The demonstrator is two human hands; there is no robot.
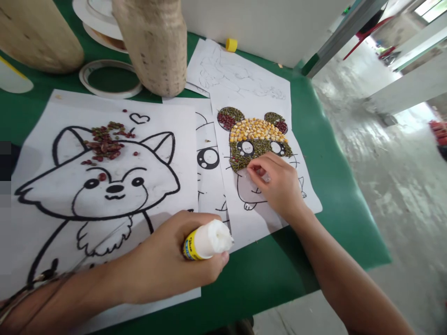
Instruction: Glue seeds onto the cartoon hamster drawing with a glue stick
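My left hand [178,260] is wrapped round a glue stick [207,239] with a yellow label; its white tip is uncapped and points right. On the hamster-like drawing [251,223], my right hand [274,179] pinches with thumb and fingertips at the lower edge of the face; whatever lies between them is too small to name. Yellow corn kernels [258,129] cover the forehead, green mung beans [260,149] the band around the eyes, and red beans [226,122] the inner ears. Left of it, a loose heap of red and green beans [106,146] rests on a fox drawing [129,204].
Behind the drawings stand a brown jar-like container [153,51], a tape ring [84,79] and a stack of white rolls [94,16]. A yellow cap [231,45] sits by a pencil-sketched sheet [240,70]. The green table [344,186] ends at the right, above a concrete floor.
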